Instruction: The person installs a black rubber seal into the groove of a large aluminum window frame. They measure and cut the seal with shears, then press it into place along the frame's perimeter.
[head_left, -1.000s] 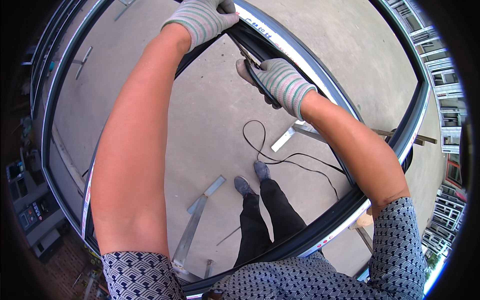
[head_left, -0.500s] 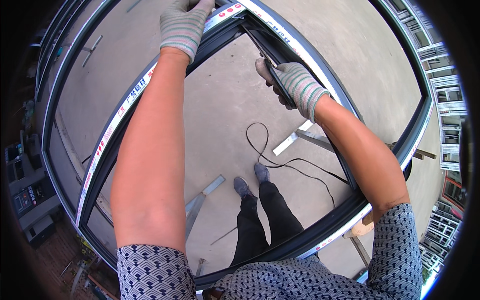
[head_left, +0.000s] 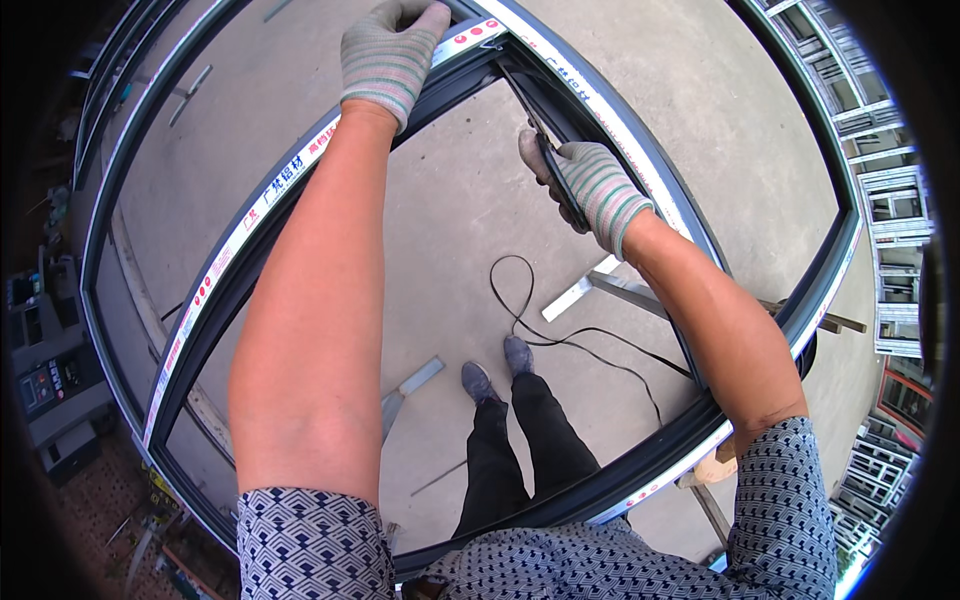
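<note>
A large dark window frame [head_left: 690,222] with white printed film along its bars lies before me at about waist height. My left hand [head_left: 388,55], in a striped knit glove, is curled at the far bar near the corner. Its thumb and forefinger come together over the bar; what they pinch, if anything, is hidden. In my gloved right hand [head_left: 592,185] is a black-handled tool [head_left: 562,180] with a long thin blade. The blade slants up and left, and its tip is at the inner far corner of the frame.
A black strip [head_left: 590,335] lies looped on the floor beyond my shoes [head_left: 518,353]. Metal support legs [head_left: 570,295] stand below the frame. Stacked pale frames [head_left: 895,215] line the right side, and dark machinery [head_left: 55,395] stands at the left. Wooden pieces [head_left: 715,470] stick out at the lower right.
My left hand has shifted slightly right and down in view. My right hand and the tool sit a little lower, with the blade still at the corner.
</note>
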